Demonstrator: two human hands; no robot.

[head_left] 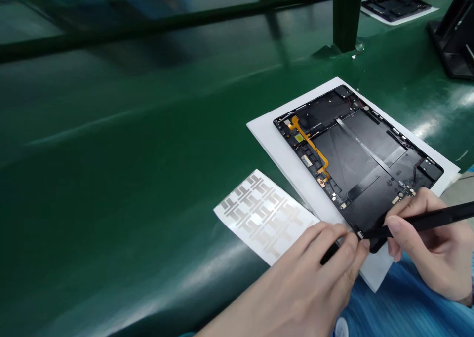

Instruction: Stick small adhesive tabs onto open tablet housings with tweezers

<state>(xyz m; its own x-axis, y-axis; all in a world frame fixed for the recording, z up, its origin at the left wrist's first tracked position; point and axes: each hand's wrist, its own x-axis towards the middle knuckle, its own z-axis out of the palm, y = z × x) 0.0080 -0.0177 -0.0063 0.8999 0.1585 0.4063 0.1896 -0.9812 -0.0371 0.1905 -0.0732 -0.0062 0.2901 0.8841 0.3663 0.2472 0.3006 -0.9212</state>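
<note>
Open tablet shell (348,171) lies tilted across the view on a white pad (264,129), right of centre on the green desk (129,204). Inside: an orange ribbon (314,152) along the left side and a grey strip (365,147) running across the middle.

Right hand (437,248): fingers pinch a dark tool (440,217), its tip at the shell's near corner, next to a small silver piece (360,235). Left hand (314,278): bent fingers at the same edge, fingertips close to the tool tip; whether they pinch anything cannot be told, the undersides being hidden.

Sticker sheet (262,213), rows of grey shapes, lies left of the pad, its near end partly behind the left hand. Farther back: a dark post (346,16), a second shell (398,6) on white backing, and a black stand (455,36) at the right edge.
</note>
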